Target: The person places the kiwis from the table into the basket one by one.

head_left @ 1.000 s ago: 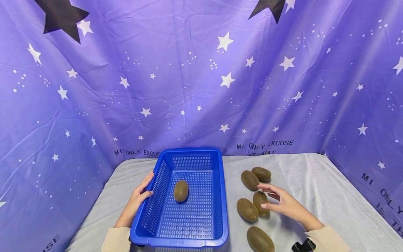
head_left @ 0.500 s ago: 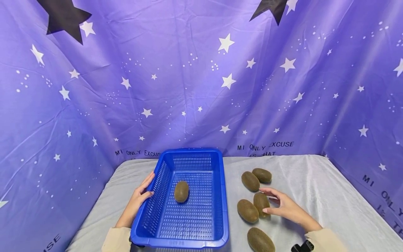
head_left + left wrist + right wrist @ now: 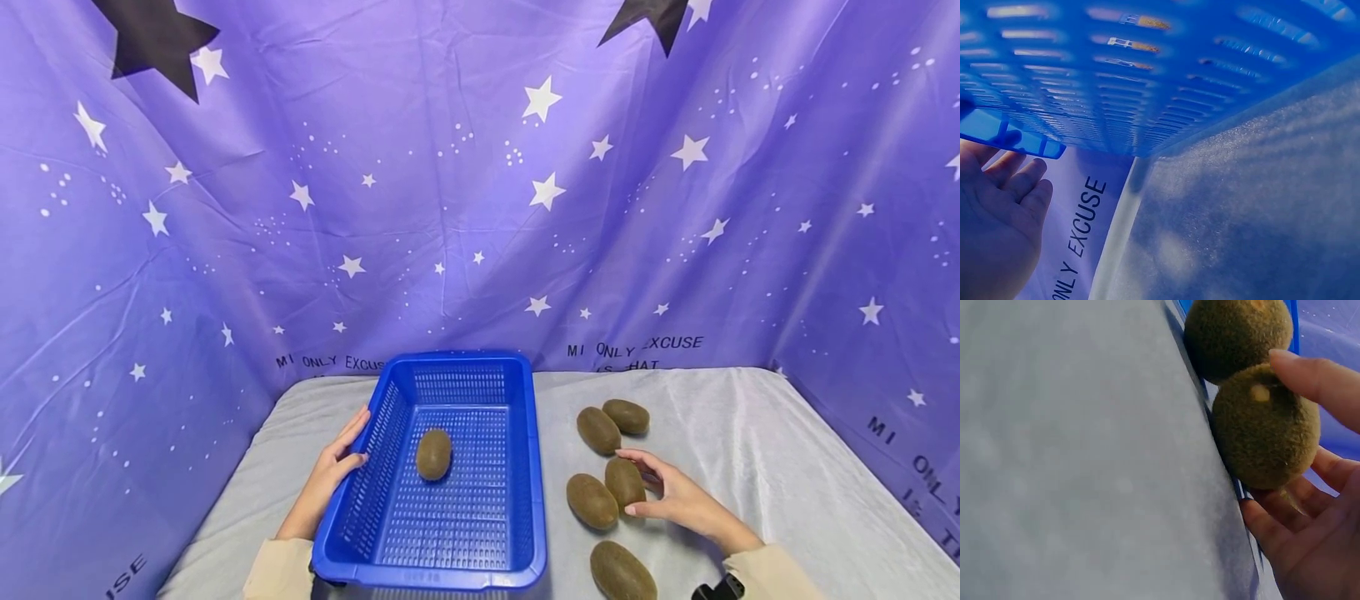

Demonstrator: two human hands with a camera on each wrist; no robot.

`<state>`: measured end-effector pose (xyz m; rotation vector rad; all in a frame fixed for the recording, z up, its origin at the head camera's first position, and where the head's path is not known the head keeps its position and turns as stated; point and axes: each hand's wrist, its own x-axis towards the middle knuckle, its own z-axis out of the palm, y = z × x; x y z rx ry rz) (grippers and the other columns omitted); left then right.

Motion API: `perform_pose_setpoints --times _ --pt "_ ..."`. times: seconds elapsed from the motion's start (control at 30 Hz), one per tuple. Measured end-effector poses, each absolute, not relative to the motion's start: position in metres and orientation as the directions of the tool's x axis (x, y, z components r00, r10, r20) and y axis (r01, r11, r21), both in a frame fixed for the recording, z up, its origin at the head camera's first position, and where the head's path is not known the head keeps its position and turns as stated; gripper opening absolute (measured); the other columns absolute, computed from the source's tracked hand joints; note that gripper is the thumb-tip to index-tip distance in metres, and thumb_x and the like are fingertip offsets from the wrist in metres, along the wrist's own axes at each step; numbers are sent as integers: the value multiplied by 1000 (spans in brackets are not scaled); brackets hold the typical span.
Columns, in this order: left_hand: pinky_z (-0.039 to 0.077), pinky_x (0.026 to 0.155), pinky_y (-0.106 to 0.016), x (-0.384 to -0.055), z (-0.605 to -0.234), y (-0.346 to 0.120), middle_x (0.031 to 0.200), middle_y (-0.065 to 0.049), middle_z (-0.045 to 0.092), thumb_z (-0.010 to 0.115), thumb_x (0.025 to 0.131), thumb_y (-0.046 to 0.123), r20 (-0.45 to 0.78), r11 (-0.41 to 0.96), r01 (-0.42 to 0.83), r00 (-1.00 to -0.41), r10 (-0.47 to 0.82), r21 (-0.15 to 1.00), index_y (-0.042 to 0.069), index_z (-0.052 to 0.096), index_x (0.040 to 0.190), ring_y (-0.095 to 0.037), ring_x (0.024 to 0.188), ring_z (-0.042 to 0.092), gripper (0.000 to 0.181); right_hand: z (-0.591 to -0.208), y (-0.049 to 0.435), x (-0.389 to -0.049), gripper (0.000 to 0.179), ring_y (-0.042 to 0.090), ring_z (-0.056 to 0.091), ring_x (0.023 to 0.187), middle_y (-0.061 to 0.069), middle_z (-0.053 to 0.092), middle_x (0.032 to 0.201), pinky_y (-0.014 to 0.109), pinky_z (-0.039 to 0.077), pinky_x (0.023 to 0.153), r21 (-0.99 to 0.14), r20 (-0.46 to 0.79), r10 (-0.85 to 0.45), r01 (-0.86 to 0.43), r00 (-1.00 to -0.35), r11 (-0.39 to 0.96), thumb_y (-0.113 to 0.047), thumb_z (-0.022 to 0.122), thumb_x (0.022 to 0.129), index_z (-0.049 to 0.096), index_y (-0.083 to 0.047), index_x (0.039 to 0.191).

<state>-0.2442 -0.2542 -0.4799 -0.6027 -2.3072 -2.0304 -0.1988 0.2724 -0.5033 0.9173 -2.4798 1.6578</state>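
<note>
A blue plastic basket stands on the cloth with one brown kiwi inside. My left hand holds the basket's left rim, thumb and fingertips at its edge; the left wrist view shows that palm beside the slotted wall. To the right, my right hand has thumb and fingers around a kiwi, which still lies on the cloth. In the right wrist view, the thumb is on top of this kiwi and the other fingers are at its side. Another kiwi lies against it.
Two more kiwis, one nearer and one behind, lie beyond the right hand. A further kiwi is close to the front edge. Grey cloth covers the table, and a purple star-patterned curtain hangs behind.
My right hand has come slightly down and closed its thumb and fingers onto the kiwi beneath it. The left hand and basket stay in place.
</note>
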Motion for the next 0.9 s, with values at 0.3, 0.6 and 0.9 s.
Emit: perform_pose_setpoints --times 0.3,0.6,0.9 --pt "29 98 -11 -244 -478 -253 158 -13 9 49 89 0 239 96 274 -930 278 957 8 28 148 1 136 20 63 -506 268 -201 74 4 52 107 26 45 129 16 41 87 -851 294 -455 -447 -840 276 -5 75 75 37 9 135" --pt "28 98 -10 -245 -479 -254 158 -14 9 49 89 -1 238 97 273 -931 275 957 7 29 148 -2 137 19 63 -509 268 -203 73 6 55 102 23 50 126 16 43 85 -851 285 -436 -435 -854 295 -5 77 72 40 8 134" --pt "29 98 -11 -244 -479 -254 158 -12 10 49 89 -1 239 94 274 -930 279 957 6 28 148 -3 137 19 63 -508 269 -204 71 7 57 102 26 51 124 16 43 86 -851 301 -434 -445 -849 279 -4 77 72 41 9 133"
